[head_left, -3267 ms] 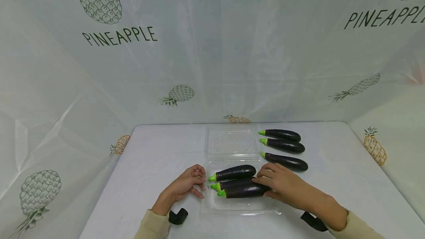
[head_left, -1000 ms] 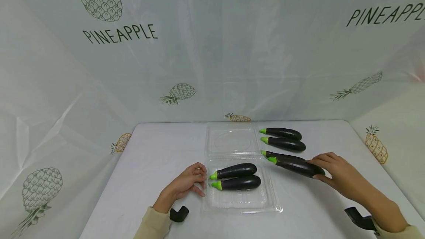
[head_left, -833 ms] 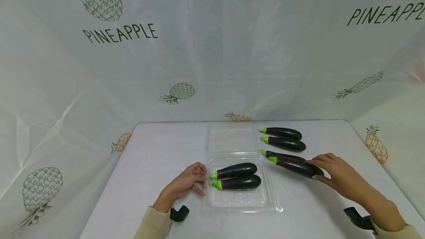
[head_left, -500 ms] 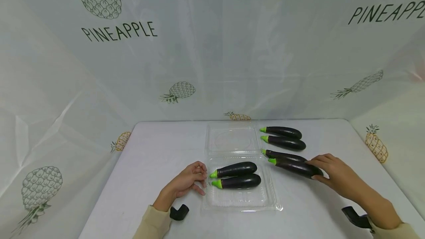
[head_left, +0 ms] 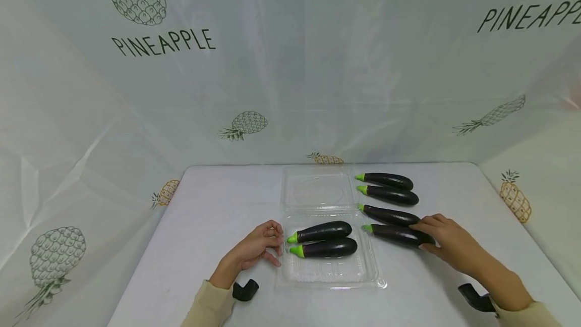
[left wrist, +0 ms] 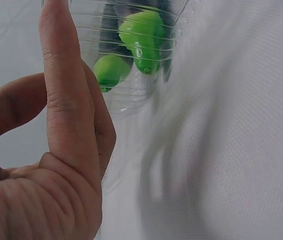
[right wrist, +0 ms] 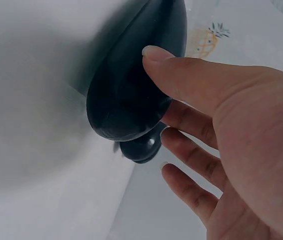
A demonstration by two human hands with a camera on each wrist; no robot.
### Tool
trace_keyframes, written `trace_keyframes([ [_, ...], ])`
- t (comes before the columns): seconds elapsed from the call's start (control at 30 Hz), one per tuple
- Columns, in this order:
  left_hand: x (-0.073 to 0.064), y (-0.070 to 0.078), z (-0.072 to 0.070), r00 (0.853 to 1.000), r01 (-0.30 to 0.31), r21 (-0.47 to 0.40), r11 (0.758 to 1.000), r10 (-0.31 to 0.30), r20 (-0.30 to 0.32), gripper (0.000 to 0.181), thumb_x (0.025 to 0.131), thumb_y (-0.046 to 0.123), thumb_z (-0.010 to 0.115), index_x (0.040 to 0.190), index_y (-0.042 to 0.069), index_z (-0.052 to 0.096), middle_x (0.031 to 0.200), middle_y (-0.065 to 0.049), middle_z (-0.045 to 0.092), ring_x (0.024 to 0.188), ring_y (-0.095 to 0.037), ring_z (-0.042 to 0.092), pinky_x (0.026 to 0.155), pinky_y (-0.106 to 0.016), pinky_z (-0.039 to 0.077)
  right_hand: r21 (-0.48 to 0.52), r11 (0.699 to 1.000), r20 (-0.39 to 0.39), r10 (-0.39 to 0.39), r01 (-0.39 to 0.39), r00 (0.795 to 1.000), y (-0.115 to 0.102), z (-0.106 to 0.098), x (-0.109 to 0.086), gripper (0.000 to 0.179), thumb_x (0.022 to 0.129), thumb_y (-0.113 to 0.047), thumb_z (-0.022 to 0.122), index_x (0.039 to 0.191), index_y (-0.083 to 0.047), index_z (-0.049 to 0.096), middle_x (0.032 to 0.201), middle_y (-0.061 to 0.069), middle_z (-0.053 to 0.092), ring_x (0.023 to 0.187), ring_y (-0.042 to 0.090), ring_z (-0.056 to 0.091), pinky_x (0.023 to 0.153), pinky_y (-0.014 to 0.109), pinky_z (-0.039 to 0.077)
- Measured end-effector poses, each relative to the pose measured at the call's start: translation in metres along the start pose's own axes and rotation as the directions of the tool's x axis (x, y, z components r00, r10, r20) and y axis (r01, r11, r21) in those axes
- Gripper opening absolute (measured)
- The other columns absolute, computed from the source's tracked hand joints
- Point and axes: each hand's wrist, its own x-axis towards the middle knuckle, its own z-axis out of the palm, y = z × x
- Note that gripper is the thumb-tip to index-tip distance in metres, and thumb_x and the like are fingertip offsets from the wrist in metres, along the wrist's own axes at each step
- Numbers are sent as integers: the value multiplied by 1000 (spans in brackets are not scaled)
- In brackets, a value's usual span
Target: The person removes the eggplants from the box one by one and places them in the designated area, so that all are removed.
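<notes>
My right hand (head_left: 449,243) pinches the blunt end of a dark purple eggplant (head_left: 399,235), thumb on the near side and fingers behind. This eggplant lies just in front of another eggplant (head_left: 389,215), right of the clear plastic container (head_left: 336,279). In the right wrist view, the thumb (right wrist: 186,75) presses on the eggplant's glossy skin. Two eggplants with green stems, a rear one (head_left: 322,231) and a front one (head_left: 330,248), lie side by side in the container. My left hand (head_left: 258,246) rests at the container's left edge, fingers loosely bent and holding nothing.
The container's lid (head_left: 317,188) is folded back behind the base. Two more eggplants, the rearmost (head_left: 388,180) and the one before it (head_left: 392,195), lie right of the lid on the white table (head_left: 218,201). A pineapple-print sheet (head_left: 290,64) hangs behind.
The right hand has taken one eggplant out of the container to the right. In the last half second it has moved it slightly left and nearer, lowering it beside the other eggplants. The left hand stays.
</notes>
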Motion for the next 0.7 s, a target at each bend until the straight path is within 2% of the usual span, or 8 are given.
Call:
trace_keyframes([
  [0.3, 1, -1, -1, 1000, -7, -11, 1000, 7, 4, 16, 103, -5, 54, 116, 1, 46, 91, -4, 56, 76, -16, 62, 61, -33, 65, -25, 999, -58, -24, 23, 998, 2, 9, 2, 53, 64, -9, 99, 112, -5, 77, 109, 10, 72, 101, 36, 67, 81, 55, 61],
  [0.7, 0, -2, 0, 1000, -9, -16, 1000, 9, 4, 16, 103, -3, 54, 115, 3, 46, 92, -4, 56, 76, -17, 61, 60, -33, 65, -50, 999, -95, 8, -13, 995, 1, 14, 7, 53, 63, -6, 99, 112, -4, 76, 108, 10, 69, 102, 36, 65, 83, 55, 61],
])
